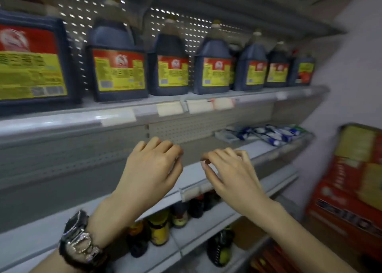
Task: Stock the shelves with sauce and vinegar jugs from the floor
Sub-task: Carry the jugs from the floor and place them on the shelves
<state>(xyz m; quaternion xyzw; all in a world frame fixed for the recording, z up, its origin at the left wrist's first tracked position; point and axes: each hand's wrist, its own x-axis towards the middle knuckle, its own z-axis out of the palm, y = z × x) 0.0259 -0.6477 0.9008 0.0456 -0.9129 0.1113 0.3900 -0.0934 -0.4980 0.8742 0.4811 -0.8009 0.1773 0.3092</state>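
- Hovering nearest the camera, the left hand (153,169) hangs in the air with its back up and its fingers loosely curled, holding nothing. A watch (80,237) sits on its wrist.
- Just beside it, with a small gap between them, the right hand (231,169) hangs the same way. Its fingers are loosely curled, its thumb is near the forefinger, and nothing is in its grasp.
- Under the hands, a low shelf (194,233) carries small bottles (157,229), dark and yellow. They are too blurred to read.
- Behind the hands, a middle shelf (258,148) runs off to the right, with blue-and-white packets (275,135) lying at its far end.
- To the right stands a red-and-yellow box (351,190), blurred, near a pale wall (341,55).
- Above the hands and farthest off, the top shelf (62,121) has pale tags (169,109) along its front edge.
- On that shelf stand the jugs (117,66), seven in a row. They are upright and dark, with red-and-yellow labels facing out and pale caps.
- The jugs stand in front of a perforated back panel (86,24).
- Both hands are well below the jugs and touch none of them.
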